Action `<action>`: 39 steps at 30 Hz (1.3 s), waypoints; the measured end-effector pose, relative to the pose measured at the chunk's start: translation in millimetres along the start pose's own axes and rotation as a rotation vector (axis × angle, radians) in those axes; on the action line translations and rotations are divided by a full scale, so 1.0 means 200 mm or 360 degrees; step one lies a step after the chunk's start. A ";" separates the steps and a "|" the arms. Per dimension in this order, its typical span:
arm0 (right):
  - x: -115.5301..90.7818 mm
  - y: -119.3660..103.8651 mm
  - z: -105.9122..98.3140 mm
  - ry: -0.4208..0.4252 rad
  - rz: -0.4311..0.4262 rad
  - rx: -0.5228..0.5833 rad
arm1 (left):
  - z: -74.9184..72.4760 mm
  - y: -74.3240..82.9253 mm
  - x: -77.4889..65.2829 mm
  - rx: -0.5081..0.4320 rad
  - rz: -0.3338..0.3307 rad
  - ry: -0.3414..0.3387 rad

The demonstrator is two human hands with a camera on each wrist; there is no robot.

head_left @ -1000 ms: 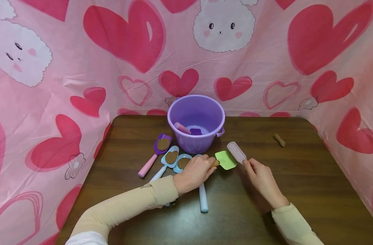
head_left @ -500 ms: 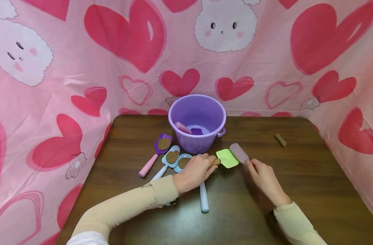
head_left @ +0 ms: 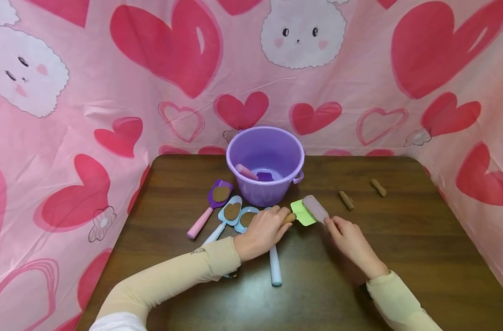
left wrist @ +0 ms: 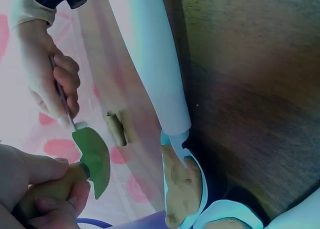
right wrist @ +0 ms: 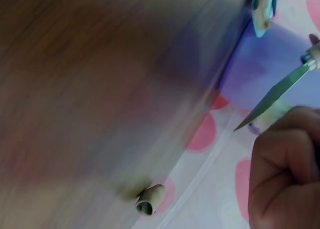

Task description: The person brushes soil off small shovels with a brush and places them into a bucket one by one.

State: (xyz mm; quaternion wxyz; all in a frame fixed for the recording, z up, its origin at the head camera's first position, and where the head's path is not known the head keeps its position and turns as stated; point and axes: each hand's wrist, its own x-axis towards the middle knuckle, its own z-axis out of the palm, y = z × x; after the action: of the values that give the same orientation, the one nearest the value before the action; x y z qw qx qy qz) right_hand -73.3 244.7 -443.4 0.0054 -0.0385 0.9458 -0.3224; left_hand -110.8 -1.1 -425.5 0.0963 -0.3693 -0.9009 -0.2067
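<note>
Two bare hands work over a dark wood-grain desk point(head_left: 325, 285) in the head view. The left hand point(head_left: 262, 233) has its grip round the tan handle point(head_left: 290, 218) of a lime-green square spatula point(head_left: 302, 215); the right hand point(head_left: 354, 241) pinches a flat textured mauve paddle point(head_left: 316, 208), its head overlapping the spatula's one-o'clock side. A light-purple plastic bucket point(head_left: 263, 193) stands toward ten o'clock from the spatula. Two short brown rolls point(head_left: 346, 200) lie toward two o'clock; toward nine lie a purple scoop with a pink handle point(head_left: 213, 202) and a pale-blue scoop point(head_left: 220, 225), both bearing brown material.

In the left wrist view, the left hand grips the handle at eight o'clock, and the right hand holds the paddle edge-on toward ten.

In the right wrist view, the right hand's fingers curl at four o'clock, their contents hidden; the spatula shows edge-on toward three, and a hollow-ended roll lies near six.
</note>
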 end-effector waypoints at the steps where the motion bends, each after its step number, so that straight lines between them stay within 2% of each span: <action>1: 0.00 0.01 0.00 0.0022 0.0011 -0.0026 | 0.00 0.00 0.00 0.0001 -0.0001 -0.0002; 5: 0.01 0.02 -0.01 0.0068 -0.0011 -0.0057 | 0.01 0.00 0.00 -0.0012 -0.0004 0.0004; 12: 0.00 -0.02 0.01 -0.0132 -0.0201 0.0098 | 0.01 0.00 0.00 0.0085 -0.0012 0.0043; 14: 0.00 -0.02 0.00 -0.0107 -0.0189 0.0075 | 0.01 0.00 0.00 0.0112 -0.0012 0.0061; 20: 0.01 0.03 -0.02 0.0033 -0.0032 -0.0029 | 0.00 0.00 -0.01 0.0113 0.0000 0.0088; 23: 0.01 0.04 -0.03 0.0092 -0.0022 -0.0065 | 0.00 0.00 -0.01 0.0118 -0.0001 0.0077; 25: 0.00 0.03 -0.02 0.0074 -0.0055 -0.0031 | 0.00 0.00 0.00 0.0128 0.0001 0.0073; 29: 0.00 0.00 -0.01 -0.0062 -0.0153 0.0094 | 0.00 0.01 0.01 0.0162 0.0006 0.0083; 31: 0.00 -0.01 0.00 -0.0083 -0.0166 0.0098 | 0.00 0.01 0.01 0.0167 0.0006 0.0087; 39: 0.00 0.04 -0.04 0.0032 0.0000 -0.0025 | -0.01 0.01 0.00 0.0150 0.0008 0.0084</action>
State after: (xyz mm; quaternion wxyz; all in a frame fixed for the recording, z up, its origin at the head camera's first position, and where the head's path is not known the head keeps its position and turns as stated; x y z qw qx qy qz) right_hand -73.9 255.5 -442.7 -0.0045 -0.0353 0.9484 -0.3152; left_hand -110.1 -0.2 -423.8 0.1378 -0.3609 -0.9059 -0.1736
